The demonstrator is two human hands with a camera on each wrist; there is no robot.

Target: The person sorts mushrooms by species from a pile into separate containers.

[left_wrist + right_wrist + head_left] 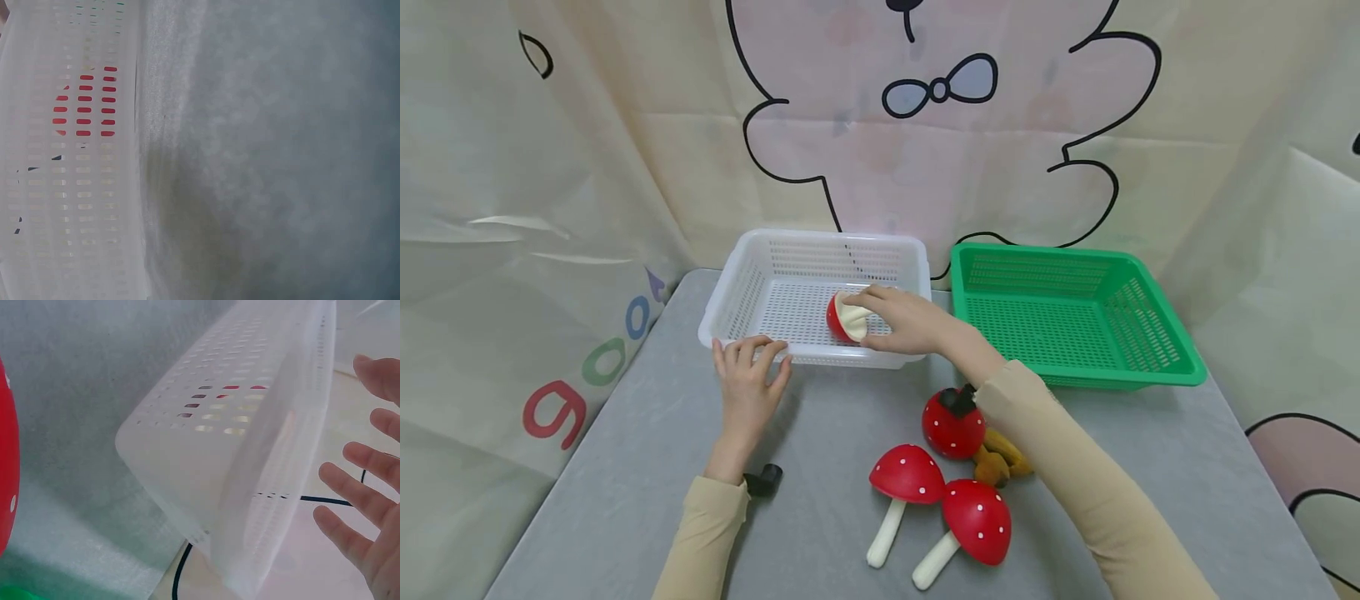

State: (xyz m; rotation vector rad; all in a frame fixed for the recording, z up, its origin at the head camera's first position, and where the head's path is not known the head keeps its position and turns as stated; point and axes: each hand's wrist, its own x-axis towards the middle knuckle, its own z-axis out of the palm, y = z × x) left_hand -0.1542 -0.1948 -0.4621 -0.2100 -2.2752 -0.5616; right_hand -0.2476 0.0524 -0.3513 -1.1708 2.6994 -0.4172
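Observation:
A red-capped toy mushroom with a pale underside lies in the white basket, close to its front right corner. My right hand reaches over that corner, thumb and fingers about the mushroom's pale side. In the right wrist view the fingers of this hand are spread apart above the basket rim, with nothing between them. At the basket's front left edge, my left hand rests its fingertips on the rim. The left wrist view has the basket's slotted wall, red showing through, and none of the hand's fingers.
A green basket stands right of the white one. Two red toy mushrooms with white stems lie on the grey table. Behind them are a red spotted piece and yellow-brown pieces, partly under the right sleeve.

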